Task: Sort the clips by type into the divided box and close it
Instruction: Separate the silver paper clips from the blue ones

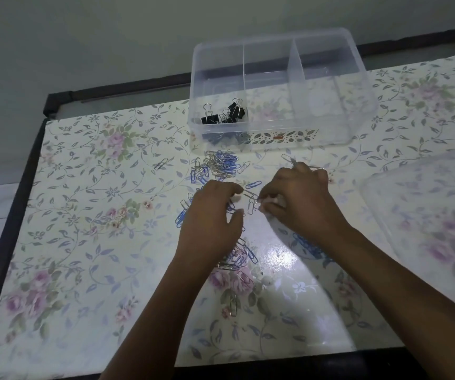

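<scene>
A clear divided box (pixel 358 78) stands open at the back of the table, with several black binder clips (pixel 225 113) in its left compartment; the other compartments look bare. Blue and silver paper clips (pixel 219 165) lie mixed in a heap in front of the box, with more paper clips (pixel 238 256) scattered under my arms. My left hand (pixel 211 218) rests over the scattered clips, fingers curled. My right hand (pixel 297 204) pinches a silver paper clip (pixel 251 205) at its fingertips and also holds several silver clips (pixel 289 159) that stick out behind its knuckles.
The clear lid (pixel 426 215) lies flat on the right side of the table. A floral cloth (pixel 83 215) covers the tabletop, which has a dark frame (pixel 9 215). A single clip (pixel 161 163) lies apart to the left, another clip (pixel 232 305) nearer me.
</scene>
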`<state>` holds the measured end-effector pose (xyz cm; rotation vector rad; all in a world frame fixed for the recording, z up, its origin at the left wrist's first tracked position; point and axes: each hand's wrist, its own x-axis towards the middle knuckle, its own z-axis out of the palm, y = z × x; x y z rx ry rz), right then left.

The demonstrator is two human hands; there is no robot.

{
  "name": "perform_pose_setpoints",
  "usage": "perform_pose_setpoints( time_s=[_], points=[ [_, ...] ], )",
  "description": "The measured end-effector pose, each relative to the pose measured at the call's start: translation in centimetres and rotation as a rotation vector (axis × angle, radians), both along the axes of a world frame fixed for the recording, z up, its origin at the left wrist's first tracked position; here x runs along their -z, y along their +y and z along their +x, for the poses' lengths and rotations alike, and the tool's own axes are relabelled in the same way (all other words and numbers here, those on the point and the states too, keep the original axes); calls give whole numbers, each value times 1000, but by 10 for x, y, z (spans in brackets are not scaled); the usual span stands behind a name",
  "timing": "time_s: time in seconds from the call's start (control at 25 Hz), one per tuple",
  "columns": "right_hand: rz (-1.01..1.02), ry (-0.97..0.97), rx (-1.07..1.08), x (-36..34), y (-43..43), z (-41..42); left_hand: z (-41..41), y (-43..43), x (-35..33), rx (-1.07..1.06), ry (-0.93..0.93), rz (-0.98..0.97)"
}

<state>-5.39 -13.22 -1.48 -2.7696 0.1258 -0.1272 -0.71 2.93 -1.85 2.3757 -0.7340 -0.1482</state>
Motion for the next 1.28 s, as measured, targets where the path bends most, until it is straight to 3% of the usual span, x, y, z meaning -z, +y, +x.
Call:
perform_pose_setpoints(
  time_s=[0.2,0.32,0.4,0.6,0.68,0.76,0.88,1.0,1.16,1.28],
  points=[
    [-231,-45,-147,13,6,-4,1,-2,15,154,-77,258],
    [-201,-64,-70,9,-4,-4,-7,-1,23,219,6,480],
    [-153,-43,34,5,-13,-4,-9,-2,25,208,-2,517],
    [-57,-104,61,6,-14,-4,-5,-7,17,36,-67,242],
    [-75,-80,11,10,-6,-3,-7,-8,13,13,-47,316],
    [-119,-29,-32,16,0,-3,-7,-6,15,38,17,404],
    [-137,69,-32,15,-4,-2,-3,-3,14,93,71,260],
    [-136,135,-184,9,-13,-5,6,2,12,-21,-21,108],
    [-48,224,-347,-1,-26,-19,11,11,11,-188,35,150],
    [-67,432,-395,-12,-37,-25,11,10,10,-191,-1,120]
  ],
)
